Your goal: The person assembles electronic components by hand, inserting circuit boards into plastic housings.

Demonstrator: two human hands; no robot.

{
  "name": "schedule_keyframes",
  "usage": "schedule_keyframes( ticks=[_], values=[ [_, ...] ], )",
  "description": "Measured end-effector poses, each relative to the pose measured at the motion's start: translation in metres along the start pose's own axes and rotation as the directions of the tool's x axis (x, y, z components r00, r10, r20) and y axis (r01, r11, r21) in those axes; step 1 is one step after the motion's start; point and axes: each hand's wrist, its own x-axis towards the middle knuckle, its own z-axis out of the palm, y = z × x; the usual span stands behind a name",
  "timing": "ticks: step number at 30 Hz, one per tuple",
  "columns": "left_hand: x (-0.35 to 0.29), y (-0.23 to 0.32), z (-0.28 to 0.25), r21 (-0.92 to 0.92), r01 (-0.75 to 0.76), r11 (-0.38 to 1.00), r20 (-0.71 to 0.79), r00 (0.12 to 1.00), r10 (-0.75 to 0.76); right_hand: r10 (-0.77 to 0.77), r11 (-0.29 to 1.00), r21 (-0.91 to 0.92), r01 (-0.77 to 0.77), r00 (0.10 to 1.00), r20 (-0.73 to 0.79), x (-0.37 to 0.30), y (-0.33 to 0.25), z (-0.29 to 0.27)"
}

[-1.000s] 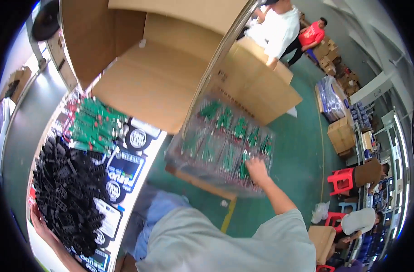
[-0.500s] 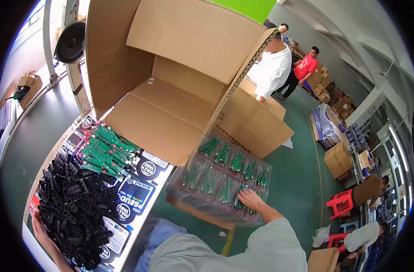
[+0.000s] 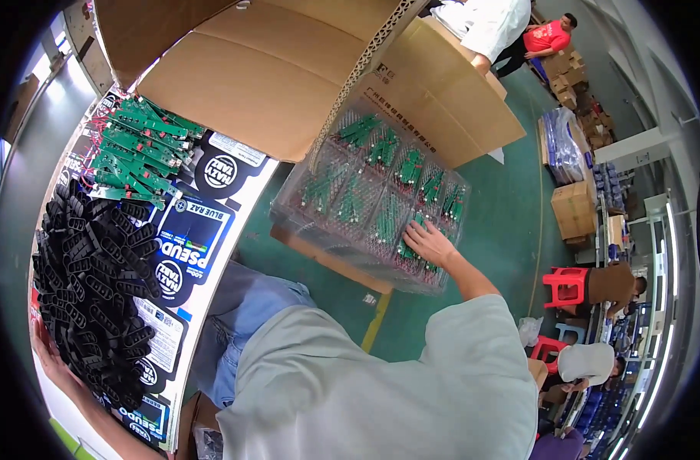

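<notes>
Right hand (image 3: pixel 429 244) lies spread, palm down, on the clear compartment tray (image 3: pixel 342 222) of green circuit boards (image 3: pixel 384 147), fingers over the boards in a near-corner cell; a second ago it was raised over that corner, so it has come down onto them. Nothing visibly lifted yet (grip on a board can't be told). Tray sits on stacked trays on the floor, just right of the big open carton (image 3: pixel 273 84). Left hand (image 3: pixel 47 359), far left of the carton, cups the edge of the black plastic parts pile (image 3: pixel 97 284) on the surface (image 3: pixel 192 230), fingers loosely curled. Loose boards (image 3: pixel 131 157) lie beyond the pile.
</notes>
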Motion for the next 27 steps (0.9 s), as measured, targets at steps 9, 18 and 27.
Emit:
schedule_keyframes(
  ticks=[9,18,27],
  values=[
    [-0.005,0.007,-0.001,-0.031,0.052,0.998,-0.017,0.998,-0.052,-0.121,0.993,0.005,0.121,0.991,0.048,0.005,0.011,0.012],
    [-0.005,0.005,-0.004,0.011,0.036,0.999,-0.02,0.999,-0.035,-0.121,0.991,0.064,0.12,0.993,0.013,0.007,0.009,0.022],
    [0.0,0.001,-0.003,-0.012,0.018,1.0,-0.007,1.0,-0.018,-0.047,0.999,0.006,0.047,0.997,-0.055,-0.02,0.033,0.005]
  ],
)
